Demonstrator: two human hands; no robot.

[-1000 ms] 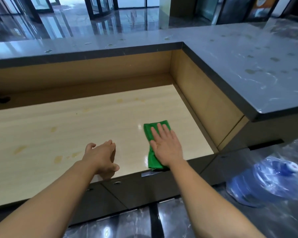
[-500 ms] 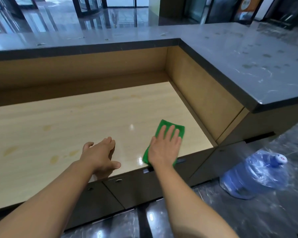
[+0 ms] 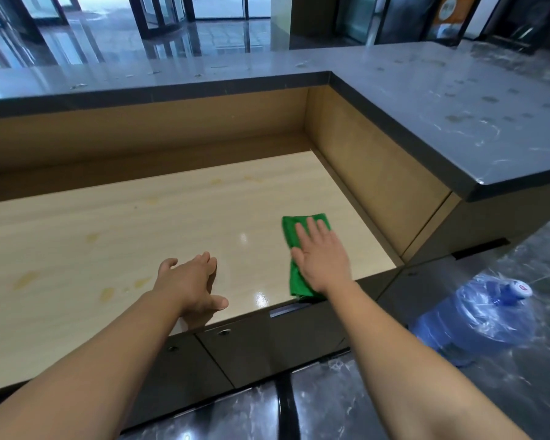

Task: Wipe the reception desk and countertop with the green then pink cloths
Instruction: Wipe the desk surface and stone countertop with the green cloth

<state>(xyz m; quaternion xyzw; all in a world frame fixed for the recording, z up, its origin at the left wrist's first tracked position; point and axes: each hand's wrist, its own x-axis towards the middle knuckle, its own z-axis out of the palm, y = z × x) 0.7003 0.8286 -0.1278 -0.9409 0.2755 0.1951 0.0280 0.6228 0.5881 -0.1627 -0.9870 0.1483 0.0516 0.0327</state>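
in the lower middle of the head view, the right hand (image 3: 323, 258) lies flat with fingers straight and slightly spread, pressing the green cloth (image 3: 291, 231) onto the pale wooden desk (image 3: 140, 223) near its front edge. half a second earlier the cloth slanted toward the right wall; now it has swung back to lie lengthwise up the frame, so the stroke looks like a back-and-forth scrub of this right end. the left hand (image 3: 188, 281) has barely shifted, fingers relaxed and holding nothing at the desk's front edge. yellowish stains (image 3: 26, 277) at lower left and the spotted grey countertop (image 3: 442, 122) at upper right probably remain unwiped; no pink cloth shows.
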